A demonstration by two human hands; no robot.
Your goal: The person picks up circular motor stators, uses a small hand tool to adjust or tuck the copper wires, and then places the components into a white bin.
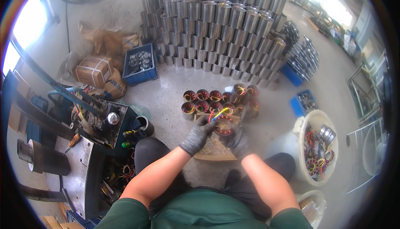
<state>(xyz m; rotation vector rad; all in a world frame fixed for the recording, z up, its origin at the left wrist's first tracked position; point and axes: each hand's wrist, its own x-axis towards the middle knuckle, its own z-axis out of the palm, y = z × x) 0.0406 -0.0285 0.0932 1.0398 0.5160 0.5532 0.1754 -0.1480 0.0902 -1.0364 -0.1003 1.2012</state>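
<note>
Though dark outside, a red-lined stator (225, 132)

The head fisheye is looking down from the wearer's brow!
It's peering forward over the green shirt (204, 208), taking in the left hand (196, 136) and right hand (238, 143) from close range, just below mid-picture. Beyond them the view is running out across the floor (166, 89) to the tubes (210, 13), standing farther off along the top. It's sweeping very wide, catching the window (30, 22) at upper left, and straight edges are bowing toward the dark, round rim.
</note>
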